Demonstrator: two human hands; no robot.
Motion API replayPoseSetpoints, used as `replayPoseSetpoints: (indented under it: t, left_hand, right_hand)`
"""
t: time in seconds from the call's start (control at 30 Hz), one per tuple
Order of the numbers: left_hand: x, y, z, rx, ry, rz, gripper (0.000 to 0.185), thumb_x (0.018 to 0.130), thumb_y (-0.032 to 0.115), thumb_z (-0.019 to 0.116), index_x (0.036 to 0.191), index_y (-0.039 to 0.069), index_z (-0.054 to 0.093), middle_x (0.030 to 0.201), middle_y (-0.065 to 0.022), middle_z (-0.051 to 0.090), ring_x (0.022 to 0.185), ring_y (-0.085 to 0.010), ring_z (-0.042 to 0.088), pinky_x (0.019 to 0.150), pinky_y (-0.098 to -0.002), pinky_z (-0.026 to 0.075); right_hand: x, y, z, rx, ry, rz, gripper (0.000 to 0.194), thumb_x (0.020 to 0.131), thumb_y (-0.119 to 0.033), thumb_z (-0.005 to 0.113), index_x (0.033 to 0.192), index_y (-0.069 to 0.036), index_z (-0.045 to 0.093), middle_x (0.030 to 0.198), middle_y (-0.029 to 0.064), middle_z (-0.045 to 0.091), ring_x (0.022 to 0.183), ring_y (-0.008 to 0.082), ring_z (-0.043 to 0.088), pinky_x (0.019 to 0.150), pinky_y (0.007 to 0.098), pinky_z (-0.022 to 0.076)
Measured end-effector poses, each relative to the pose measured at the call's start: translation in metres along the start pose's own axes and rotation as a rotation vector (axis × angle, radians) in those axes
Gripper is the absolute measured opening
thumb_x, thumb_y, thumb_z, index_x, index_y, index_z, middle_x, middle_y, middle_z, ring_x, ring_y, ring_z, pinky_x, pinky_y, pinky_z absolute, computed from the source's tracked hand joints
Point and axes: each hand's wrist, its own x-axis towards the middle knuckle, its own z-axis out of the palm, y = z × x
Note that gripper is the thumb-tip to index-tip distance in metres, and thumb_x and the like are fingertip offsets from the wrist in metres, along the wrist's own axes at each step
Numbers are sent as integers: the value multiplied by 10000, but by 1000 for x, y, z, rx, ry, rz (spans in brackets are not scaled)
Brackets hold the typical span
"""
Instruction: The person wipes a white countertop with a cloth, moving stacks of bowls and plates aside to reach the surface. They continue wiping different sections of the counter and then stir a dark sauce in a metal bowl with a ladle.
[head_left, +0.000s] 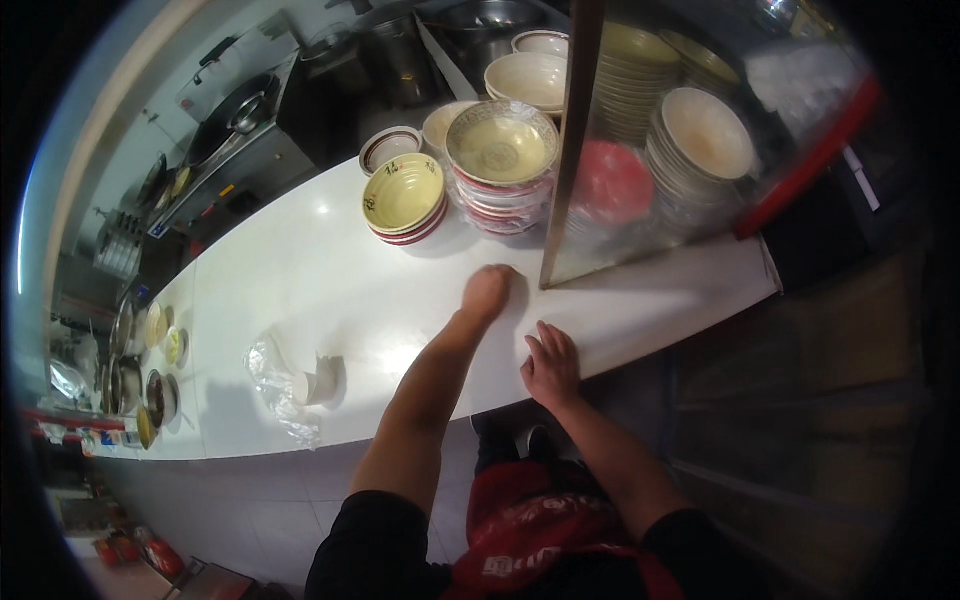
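My left hand (489, 291) is closed in a fist on the white countertop (300, 285), just left of the foot of a partition post. Whether anything is inside the fist is hidden. Near the counter's front edge, my right hand (552, 364) rests with its fingers partly spread and holds nothing. Beyond the left hand stands a stack of patterned bowls (502, 146) in clear plastic. Left of that stack are nested yellow bowls (405, 195) with red outsides. A clear plastic bag (266, 367) lies further left, beside a white paper cup (315, 386).
The partition post (566, 172) and its glass panel rise from the counter on the right, with more stacked bowls (701, 139) behind. Metal pots and small bowls (156, 397) stand at the far left end. A wok (232, 112) sits on the stove behind.
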Motion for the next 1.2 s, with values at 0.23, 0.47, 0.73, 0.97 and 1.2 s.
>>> replayPoseSetpoints:
  t: [0.23,0.47,0.73,0.97,1.2]
  left_hand:
    - [-8,14,9,-91,52,54,239,821,49,563,1006,72,714,1037,-144,703,961,-368,647,879,-449,525]
    - [-44,9,-10,-113,-65,132,268,850,111,606,1095,72,708,1122,-140,704,1043,-349,654,925,-441,526]
    - [33,-88,-35,75,261,-399,241,856,52,558,1046,60,707,1021,-214,705,960,-418,667,851,-502,534]
    - [61,-91,-15,114,233,-255,207,845,-1,501,959,37,670,997,-206,692,899,-434,647,828,-506,529]
    - [-42,-26,-9,81,13,116,268,835,4,547,1061,52,682,1191,-159,673,978,-355,639,879,-441,523]
  right_hand:
    - [-1,0,0,-28,6,8,423,742,-95,680,1156,-60,596,1353,191,564,1276,366,508,1099,512,397]
    - [1,0,1,18,-9,10,458,726,-51,677,1175,-50,585,1351,200,553,1256,398,512,1071,536,416]
    - [6,0,-7,1,-15,-17,429,753,-82,659,1174,-48,587,1357,209,554,1240,401,522,1054,533,428]
    - [4,1,-4,-11,17,-26,391,748,-90,659,1132,-49,594,1332,201,581,1244,372,525,1071,517,419]
    - [2,1,-2,-2,0,-11,409,759,-66,655,1163,-57,597,1368,190,559,1265,382,514,1065,531,422]
